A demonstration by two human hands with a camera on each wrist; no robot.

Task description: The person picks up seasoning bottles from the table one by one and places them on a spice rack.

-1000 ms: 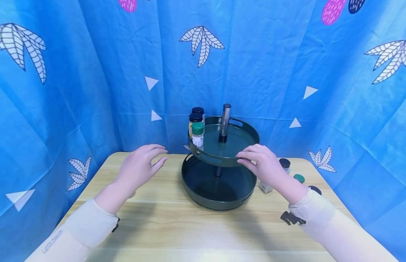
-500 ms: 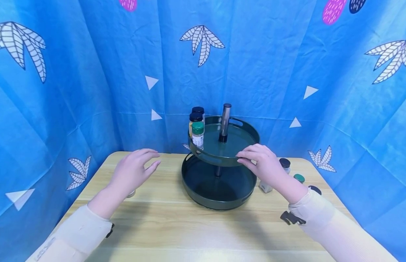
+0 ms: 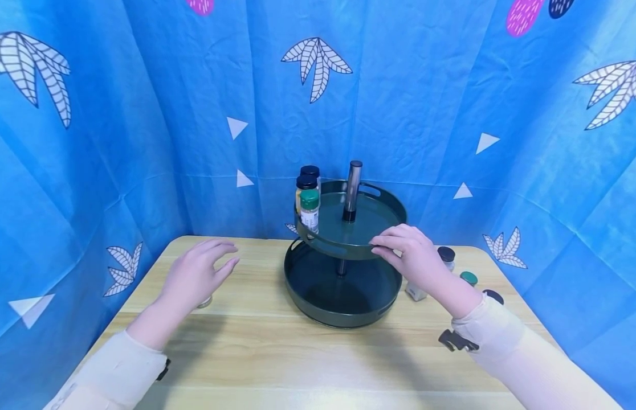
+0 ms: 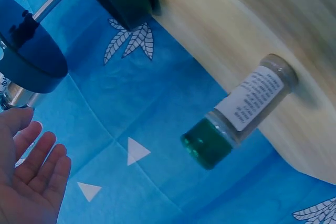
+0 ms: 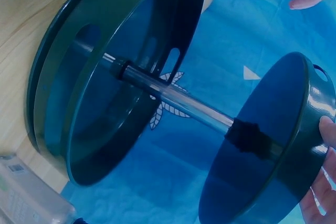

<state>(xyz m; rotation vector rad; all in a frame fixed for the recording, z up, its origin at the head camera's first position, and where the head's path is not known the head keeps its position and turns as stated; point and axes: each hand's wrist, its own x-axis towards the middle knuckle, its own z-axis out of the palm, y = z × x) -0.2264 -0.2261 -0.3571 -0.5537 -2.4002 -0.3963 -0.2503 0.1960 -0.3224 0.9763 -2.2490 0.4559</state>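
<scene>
My right hand (image 3: 411, 257) pinches the front right rim of the upper tray of a dark green two-tier turntable (image 3: 343, 316). In the right wrist view its thumb and fingers lie against that tray's wall (image 5: 294, 182). My left hand (image 3: 195, 273) hovers over the table's left side, fingers loosely bent, holding nothing. Below it stands an upright green-capped spice jar (image 4: 252, 98), mostly hidden by the hand in the head view. On the upper tray's left side stand a green-capped spice jar (image 3: 310, 213) and two black-capped jars (image 3: 306, 183).
Right of the turntable stand several more jars, among them a black-capped jar (image 3: 446, 256), a green-capped jar (image 3: 469, 278) and a clear container (image 3: 416, 292), partly behind my right arm. A blue patterned curtain (image 3: 410, 102) surrounds the wooden table (image 3: 277, 364).
My left hand has drawn away from the turntable toward the left, uncovering the base of the jar beneath it. The right hand stays at the upper tray's rim, and the turntable looks still.
</scene>
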